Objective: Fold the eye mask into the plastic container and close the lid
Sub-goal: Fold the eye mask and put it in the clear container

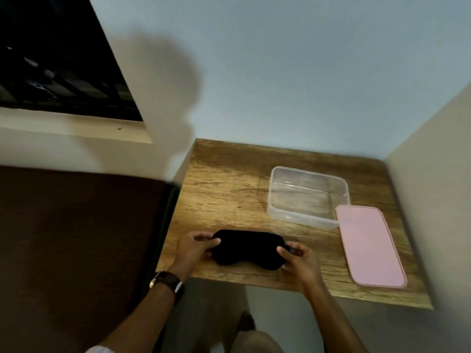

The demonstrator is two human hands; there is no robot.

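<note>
A black eye mask [248,249] lies flat and unfolded near the front edge of a wooden table [224,189]. My left hand [195,248] pinches its left end and my right hand [297,259] pinches its right end. A clear plastic container [307,197] stands open and empty at the back right of the table. Its pink lid [369,247] lies flat on the table just right of the mask, one corner touching the container's near right corner.
A wall runs along the table's back and right side. A dark brown surface [76,238] lies left of the table. A window [56,59] is at the upper left. A watch [167,281] is on my left wrist.
</note>
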